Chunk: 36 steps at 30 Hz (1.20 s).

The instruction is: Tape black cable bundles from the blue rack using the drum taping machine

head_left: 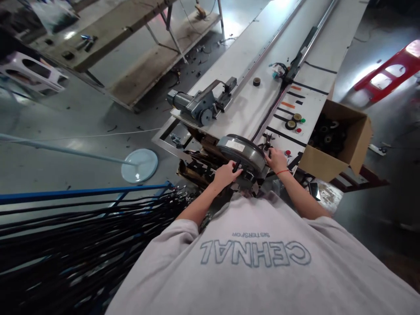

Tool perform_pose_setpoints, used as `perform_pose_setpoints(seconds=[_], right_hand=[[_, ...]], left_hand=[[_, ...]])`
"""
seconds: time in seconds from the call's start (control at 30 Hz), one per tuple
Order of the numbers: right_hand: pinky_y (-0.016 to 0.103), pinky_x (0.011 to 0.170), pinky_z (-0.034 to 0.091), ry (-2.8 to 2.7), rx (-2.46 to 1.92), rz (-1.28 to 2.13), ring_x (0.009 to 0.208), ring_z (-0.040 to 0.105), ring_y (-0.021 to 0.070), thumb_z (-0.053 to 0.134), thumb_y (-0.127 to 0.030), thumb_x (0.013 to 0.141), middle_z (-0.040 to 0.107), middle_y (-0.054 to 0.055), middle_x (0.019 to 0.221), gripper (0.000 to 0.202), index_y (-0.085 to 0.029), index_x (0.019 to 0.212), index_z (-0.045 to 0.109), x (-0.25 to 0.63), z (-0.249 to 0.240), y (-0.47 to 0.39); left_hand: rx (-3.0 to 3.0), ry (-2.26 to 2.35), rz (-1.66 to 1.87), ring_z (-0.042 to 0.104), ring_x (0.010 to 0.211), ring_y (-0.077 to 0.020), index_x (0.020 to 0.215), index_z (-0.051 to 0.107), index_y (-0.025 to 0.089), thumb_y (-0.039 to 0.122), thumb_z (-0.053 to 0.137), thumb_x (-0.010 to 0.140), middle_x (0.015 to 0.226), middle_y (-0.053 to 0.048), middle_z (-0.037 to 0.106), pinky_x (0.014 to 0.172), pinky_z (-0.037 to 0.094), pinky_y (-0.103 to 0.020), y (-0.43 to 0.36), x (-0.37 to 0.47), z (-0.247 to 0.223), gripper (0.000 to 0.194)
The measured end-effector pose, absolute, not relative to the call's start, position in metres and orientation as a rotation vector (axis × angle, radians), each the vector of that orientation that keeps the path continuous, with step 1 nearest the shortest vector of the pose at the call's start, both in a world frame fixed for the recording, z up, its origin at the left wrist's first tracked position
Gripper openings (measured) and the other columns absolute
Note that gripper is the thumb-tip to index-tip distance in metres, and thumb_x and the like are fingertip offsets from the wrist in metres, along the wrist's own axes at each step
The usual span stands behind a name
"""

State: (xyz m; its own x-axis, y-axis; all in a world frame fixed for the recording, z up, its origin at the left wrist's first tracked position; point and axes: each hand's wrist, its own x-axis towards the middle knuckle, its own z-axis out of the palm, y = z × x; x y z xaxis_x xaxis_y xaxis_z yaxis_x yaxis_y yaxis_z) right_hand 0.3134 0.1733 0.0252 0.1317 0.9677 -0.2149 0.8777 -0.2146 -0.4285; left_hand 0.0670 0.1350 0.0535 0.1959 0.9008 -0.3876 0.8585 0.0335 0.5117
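Observation:
A round grey machine (243,153) with a white label sits at the near end of the long white bench (226,124). My left hand (226,175) is at its near left side, fingers closed around a small black part (236,166). At the machine's right edge is my right hand (276,160), its fingers bent together by a dark cable bundle (267,142); what they hold is too small to make out. The dark bundle runs away along the bench. A red button (288,153) lies just right of my right hand.
A cardboard box (331,166) of black parts stands right of the bench. A motor unit (197,105) is mounted on its left edge. Black cables (98,236) hang on a blue rack at lower left. Tape rolls (290,124) lie on the bench.

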Motion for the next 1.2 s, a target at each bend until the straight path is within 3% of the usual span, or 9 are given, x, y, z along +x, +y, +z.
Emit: perform_pose_setpoints(seconds=[0.1,0.23,0.33,0.47,0.63,0.8,1.0,1.1,1.2], right_hand=[[0.037,0.092,0.047,-1.847,-2.521,0.548,0.120,0.056,0.0321,0.064,-0.023,0.085,0.061,0.024,0.126,0.049,-0.007,0.131,0.056,0.320,0.018,0.156],[0.039,0.090,0.050,-1.811,-2.679,0.723,0.116,0.061,0.0326,0.063,-0.021,0.085,0.065,0.023,0.119,0.044,-0.008,0.127,0.057,0.340,0.024,0.142],[0.040,0.090,0.050,-1.732,-2.687,0.803,0.112,0.063,0.0323,0.062,-0.038,0.089,0.065,0.022,0.116,0.040,-0.010,0.117,0.063,0.356,0.024,0.137],[0.045,0.095,0.046,-1.588,-2.613,0.684,0.114,0.058,0.0362,0.056,-0.064,0.086,0.058,0.027,0.121,0.065,-0.005,0.115,0.062,0.341,0.011,0.150],[0.049,0.096,0.042,-1.356,-2.354,0.651,0.113,0.051,0.0356,0.061,-0.053,0.083,0.054,0.027,0.115,0.055,-0.005,0.111,0.059,0.305,-0.003,0.194],[0.041,0.083,0.048,-1.387,-2.259,0.792,0.090,0.056,0.0263,0.066,-0.036,0.077,0.060,0.016,0.092,0.034,-0.010,0.098,0.061,0.325,0.011,0.221],[0.035,0.084,0.052,-1.325,-1.459,1.334,0.087,0.060,0.0196,0.075,-0.044,0.070,0.065,0.005,0.092,0.035,-0.020,0.092,0.062,0.354,0.085,0.139],[0.040,0.089,0.052,-1.269,-0.830,2.087,0.098,0.063,0.0258,0.069,-0.080,0.066,0.068,0.010,0.101,0.065,-0.022,0.097,0.065,0.320,0.116,0.090],[0.042,0.084,0.054,-0.991,-0.610,2.714,0.094,0.066,0.0287,0.038,-0.098,0.068,0.070,0.012,0.096,0.086,-0.021,0.092,0.066,0.262,0.106,0.087]], left_hand=[[1.843,1.791,0.005,0.073,0.096,-0.0288,0.105,0.065,0.020,0.050,0.061,0.091,0.086,-0.010,0.077,0.079,0.050,-0.031,0.144,0.052,0.072,0.034],[1.766,1.915,0.224,0.072,0.098,-0.0274,0.107,0.065,0.022,0.051,0.063,0.089,0.098,-0.009,0.077,0.078,0.051,-0.031,0.159,0.022,0.089,0.035],[1.703,1.856,0.313,0.073,0.081,-0.0251,0.110,0.064,0.022,0.053,0.063,0.088,0.087,-0.006,0.076,0.074,0.051,-0.031,0.162,0.012,0.087,0.039],[1.611,1.750,0.460,0.069,0.063,-0.0207,0.113,0.063,0.020,0.053,0.061,0.088,0.077,-0.003,0.074,0.070,0.051,-0.030,0.158,0.013,0.072,0.041],[1.593,1.742,0.480,0.067,0.061,-0.0219,0.114,0.063,0.020,0.056,0.058,0.088,0.062,-0.001,0.067,0.065,0.050,-0.030,0.157,0.014,0.060,0.045],[1.589,1.733,0.525,0.069,0.066,-0.0215,0.116,0.063,0.020,0.054,0.060,0.088,0.075,-0.004,0.073,0.067,0.051,-0.030,0.156,0.019,0.062,0.044],[1.567,1.779,0.475,0.072,0.086,-0.0252,0.121,0.062,0.020,0.052,0.059,0.091,0.089,-0.007,0.076,0.074,0.052,-0.031,0.157,0.026,0.067,0.044],[1.580,1.787,0.444,0.072,0.092,-0.0264,0.122,0.062,0.020,0.052,0.059,0.091,0.095,-0.008,0.076,0.078,0.052,-0.031,0.160,0.028,0.069,0.045],[1.618,1.767,0.418,0.072,0.099,-0.0285,0.123,0.061,0.020,0.054,0.061,0.090,0.098,-0.010,0.076,0.081,0.052,-0.032,0.164,0.030,0.077,0.048]])
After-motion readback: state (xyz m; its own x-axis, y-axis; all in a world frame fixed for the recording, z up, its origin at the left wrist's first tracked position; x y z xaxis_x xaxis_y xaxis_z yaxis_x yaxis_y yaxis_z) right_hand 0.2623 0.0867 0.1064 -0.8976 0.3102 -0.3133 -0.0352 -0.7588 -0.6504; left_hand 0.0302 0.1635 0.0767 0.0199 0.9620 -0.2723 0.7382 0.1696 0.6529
